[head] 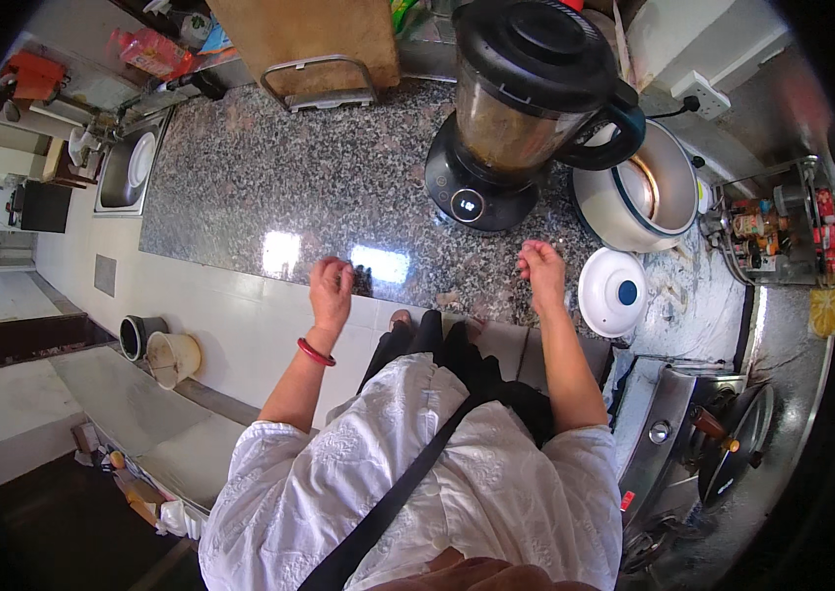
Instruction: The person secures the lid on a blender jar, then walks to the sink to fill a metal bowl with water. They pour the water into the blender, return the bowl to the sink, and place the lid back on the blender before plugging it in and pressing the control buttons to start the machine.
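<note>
Both hands hover near the front edge of a speckled granite counter [225, 185], with nothing visible in either. My left hand [331, 289] is loosely curled, with a red bangle [315, 353] on its wrist. Farther right, my right hand [543, 270] has its fingers bent in towards the thumb. Beyond it stands a countertop blender [495, 133] with a black lid, a lit round display and brownish contents in its clear jug. Nearest to my right hand lies a white pot lid [602, 299] with a dark blue knob. Behind that lid is an uncovered cream pot [609, 214].
A wooden cutting board [321, 37] leans in a metal rack [328, 103] at the back. At left is a steel sink [119, 176] with a white plate. On the right are a spice rack [779, 229] and a gas stove [657, 436]. Buckets [175, 360] stand on the floor.
</note>
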Action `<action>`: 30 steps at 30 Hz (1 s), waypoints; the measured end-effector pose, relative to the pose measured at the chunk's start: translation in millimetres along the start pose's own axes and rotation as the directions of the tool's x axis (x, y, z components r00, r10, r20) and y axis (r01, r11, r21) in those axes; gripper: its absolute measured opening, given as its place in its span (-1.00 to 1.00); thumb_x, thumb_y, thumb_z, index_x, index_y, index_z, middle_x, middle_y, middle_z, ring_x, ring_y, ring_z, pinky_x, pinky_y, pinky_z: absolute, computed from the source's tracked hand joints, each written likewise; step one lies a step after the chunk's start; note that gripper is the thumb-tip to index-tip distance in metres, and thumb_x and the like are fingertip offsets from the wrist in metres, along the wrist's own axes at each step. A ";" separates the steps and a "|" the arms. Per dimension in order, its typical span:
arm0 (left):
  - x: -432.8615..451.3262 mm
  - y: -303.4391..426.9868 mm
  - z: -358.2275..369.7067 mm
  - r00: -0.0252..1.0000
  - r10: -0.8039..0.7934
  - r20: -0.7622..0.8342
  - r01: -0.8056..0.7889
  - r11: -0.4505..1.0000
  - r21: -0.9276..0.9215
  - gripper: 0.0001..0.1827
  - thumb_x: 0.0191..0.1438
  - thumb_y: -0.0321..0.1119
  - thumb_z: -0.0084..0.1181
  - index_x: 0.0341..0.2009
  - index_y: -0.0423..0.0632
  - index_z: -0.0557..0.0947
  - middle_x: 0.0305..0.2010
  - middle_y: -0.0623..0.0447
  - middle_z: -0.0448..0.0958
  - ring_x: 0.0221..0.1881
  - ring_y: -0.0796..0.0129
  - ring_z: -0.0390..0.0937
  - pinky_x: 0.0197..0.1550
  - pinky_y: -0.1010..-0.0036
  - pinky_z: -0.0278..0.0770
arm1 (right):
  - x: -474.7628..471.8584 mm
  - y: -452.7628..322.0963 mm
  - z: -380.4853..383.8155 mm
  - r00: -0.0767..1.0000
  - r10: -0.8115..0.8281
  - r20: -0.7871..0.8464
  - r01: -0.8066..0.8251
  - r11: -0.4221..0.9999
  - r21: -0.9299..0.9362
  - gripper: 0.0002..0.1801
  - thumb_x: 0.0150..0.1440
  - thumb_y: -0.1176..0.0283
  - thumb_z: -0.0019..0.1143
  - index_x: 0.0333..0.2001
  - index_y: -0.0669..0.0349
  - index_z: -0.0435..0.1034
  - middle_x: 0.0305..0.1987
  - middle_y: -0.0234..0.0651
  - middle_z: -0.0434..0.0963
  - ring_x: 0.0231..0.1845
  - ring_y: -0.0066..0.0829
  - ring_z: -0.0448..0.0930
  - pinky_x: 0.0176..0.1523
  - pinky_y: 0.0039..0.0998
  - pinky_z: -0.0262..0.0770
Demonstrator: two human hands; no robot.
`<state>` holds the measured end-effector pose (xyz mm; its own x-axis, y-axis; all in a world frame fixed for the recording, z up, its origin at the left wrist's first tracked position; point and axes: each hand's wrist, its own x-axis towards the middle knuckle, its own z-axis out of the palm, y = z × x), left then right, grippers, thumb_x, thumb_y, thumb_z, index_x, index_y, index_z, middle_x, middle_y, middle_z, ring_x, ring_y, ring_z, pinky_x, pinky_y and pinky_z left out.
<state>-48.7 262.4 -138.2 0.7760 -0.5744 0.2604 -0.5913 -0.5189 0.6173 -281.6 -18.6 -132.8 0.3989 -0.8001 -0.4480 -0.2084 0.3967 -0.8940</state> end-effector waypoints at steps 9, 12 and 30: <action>29.5 -50.1 12.4 0.992 0.109 -0.069 -0.085 0.953 0.291 -0.75 0.00 -0.29 0.10 -0.21 -0.08 0.53 -0.02 -0.12 0.36 0.01 0.02 0.29 0.03 0.20 0.24 | -22.7 28.0 12.0 0.947 -0.320 -0.037 0.261 0.829 -0.495 -0.81 0.06 0.37 0.11 -0.33 0.30 0.45 -0.54 -0.34 0.50 -0.52 -0.62 0.45 -0.37 -0.54 0.40; 25.8 -57.2 19.7 0.992 0.118 -0.046 -0.097 0.941 0.325 -0.67 -0.05 -0.30 0.13 -0.14 -0.05 0.50 -0.02 -0.09 0.36 0.01 0.03 0.30 0.03 0.19 0.23 | -25.6 42.1 10.8 0.938 -0.345 -0.037 0.280 0.816 -0.506 -0.82 0.05 0.38 0.12 -0.35 0.28 0.45 -0.51 -0.26 0.53 -0.52 -0.53 0.50 -0.37 -0.50 0.42; 25.7 -60.8 22.0 0.990 0.137 -0.030 -0.118 0.930 0.349 -0.62 -0.09 -0.18 0.06 -0.14 -0.02 0.49 0.00 -0.12 0.32 0.07 -0.01 0.23 0.09 0.10 0.10 | -47.6 28.5 53.8 0.865 -0.497 0.065 0.439 0.690 -0.576 -0.86 0.04 0.41 0.12 -0.34 0.24 0.44 -0.43 -0.23 0.52 -0.45 -0.33 0.55 -0.34 -0.39 0.45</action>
<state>2.4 265.3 -185.3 0.6938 -0.6209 0.3647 -0.7180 -0.6355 0.2840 -258.5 55.0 -137.4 0.5071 -0.8601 0.0559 -0.4825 -0.3370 -0.8085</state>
